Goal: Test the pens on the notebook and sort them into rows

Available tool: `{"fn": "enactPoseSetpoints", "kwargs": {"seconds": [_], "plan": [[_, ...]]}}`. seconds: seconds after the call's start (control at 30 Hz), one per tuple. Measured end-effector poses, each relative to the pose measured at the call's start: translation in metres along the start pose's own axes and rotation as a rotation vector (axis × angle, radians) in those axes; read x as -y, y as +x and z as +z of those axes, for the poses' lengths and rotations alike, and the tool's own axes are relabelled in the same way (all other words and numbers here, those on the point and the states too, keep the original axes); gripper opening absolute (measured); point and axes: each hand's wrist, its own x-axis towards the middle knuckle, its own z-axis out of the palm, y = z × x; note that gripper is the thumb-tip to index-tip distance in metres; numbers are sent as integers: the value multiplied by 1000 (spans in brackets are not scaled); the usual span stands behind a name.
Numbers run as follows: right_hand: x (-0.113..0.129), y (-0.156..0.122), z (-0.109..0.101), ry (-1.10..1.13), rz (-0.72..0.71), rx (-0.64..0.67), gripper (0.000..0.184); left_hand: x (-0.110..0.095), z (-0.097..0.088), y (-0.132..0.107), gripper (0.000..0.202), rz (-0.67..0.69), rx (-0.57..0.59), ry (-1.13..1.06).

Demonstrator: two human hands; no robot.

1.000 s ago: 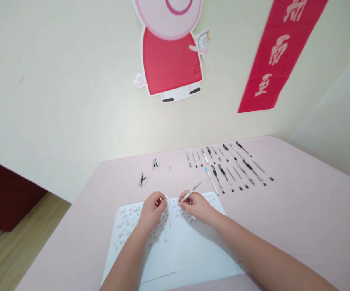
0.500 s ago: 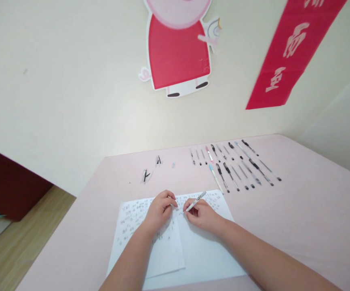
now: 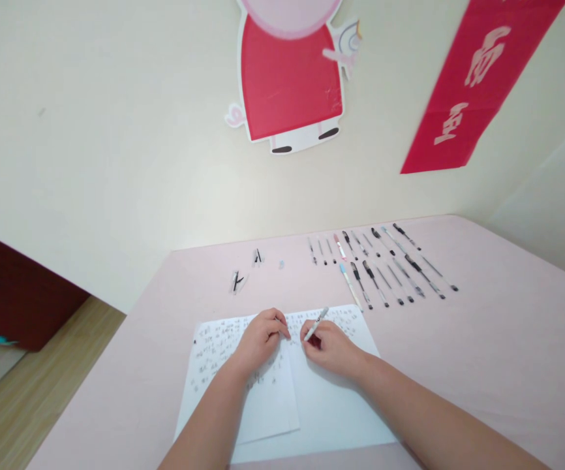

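My right hand is closed round a white pen, its upper end slanting up to the right. The hand rests on a large white sheet on the table. A smaller sheet, with rows of dark handwriting, lies over the large sheet's left part. My left hand has bent fingers drawn together at the smaller sheet's upper right edge, pressing on it. Its fingertips are close to my right hand but apart from it. Handwriting also shows along the large sheet's top; the pen's tip is hard to make out.
Two rows of pens and refills lie at the back right of the pink table. Clear packets with black pieces and a small bluish item lie at the back left. A wall stands behind.
My right hand with the pen has shifted slightly right, and the pen now stands a little steeper. My left hand stays on the smaller sheet. The camera view has moved slightly.
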Motion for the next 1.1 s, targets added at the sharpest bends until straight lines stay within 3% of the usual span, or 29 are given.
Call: {"fn": "enactPoseSetpoints", "kwargs": {"seconds": [0.23,1.1], "plan": [[-3,0,3,-20,-34,-50,17,1,0,0,38,4,2,-5],[0,0,0,11,-2,-25,17,-1,-1,0,39,-20,13,-5]]}}
